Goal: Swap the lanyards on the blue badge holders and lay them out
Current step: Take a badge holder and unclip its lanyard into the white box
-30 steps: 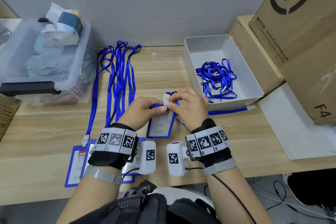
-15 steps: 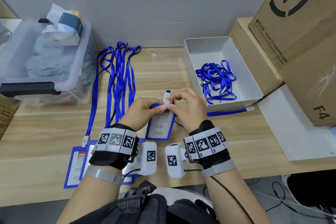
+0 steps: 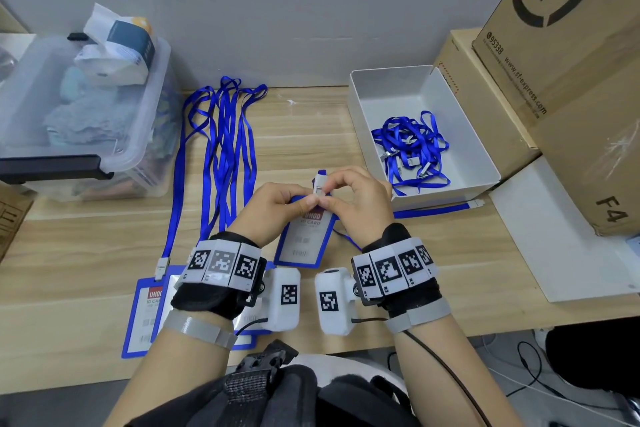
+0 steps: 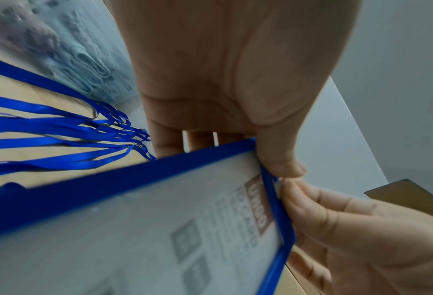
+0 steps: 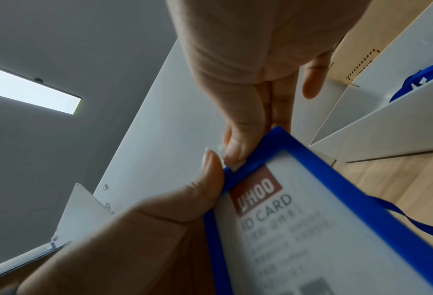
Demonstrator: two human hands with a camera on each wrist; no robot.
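1. Blue-framed, the badge holder (image 3: 304,236) is hanging tilted just below our fingertips; we are pinching its top edge with our left hand (image 3: 273,208), thumb in front and fingers curled behind, probably to steady the slot.
2. Our right hand (image 3: 356,204) is pinching the white lanyard clip (image 3: 319,183) right at that top edge, thumb and forefinger closed on it, the other fingers curled loosely; we are judging this as the clip being worked at the slot, though whether on or off we cannot tell.
3. Its ribbon (image 3: 433,210) is trailing away past our right wrist along the near wall of the white tray (image 3: 446,196).
4. Left of our left fingers, finished lanyards (image 3: 225,149) are lying stretched out; the bare wood beyond our fingertips is leaving room to lay this one.
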